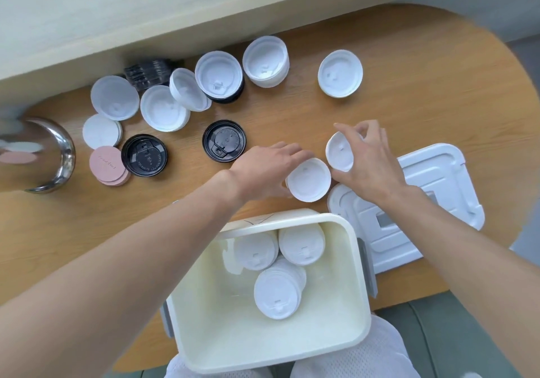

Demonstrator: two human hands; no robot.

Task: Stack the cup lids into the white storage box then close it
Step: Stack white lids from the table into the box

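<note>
**Hidden, cropped, blurred**

Steel pot (43, 155) cut by the left edge, smeared with blur. Clear packets (146, 72) behind the lids too blurred to identify. Left fingers (287, 152) partly tucked behind a white lid (309, 179). Box lid (423, 202) partly covered by the right hand (368, 161). Box (361, 284) front wall lost below the lap. Print on the pink coaster (106, 163) unreadable.

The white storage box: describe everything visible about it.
The white storage box is a rectangular, cream-white tub with rounded corners and a thick rim, apparently plastic. It sits open at the near table edge, partly overhanging the person's lap. Grey latch pieces show on its left and right sides. Inside, three stacks of white cup lids lie against the far wall; the rest of the floor is bare. Its detached lid lies beside it on the right.
</note>
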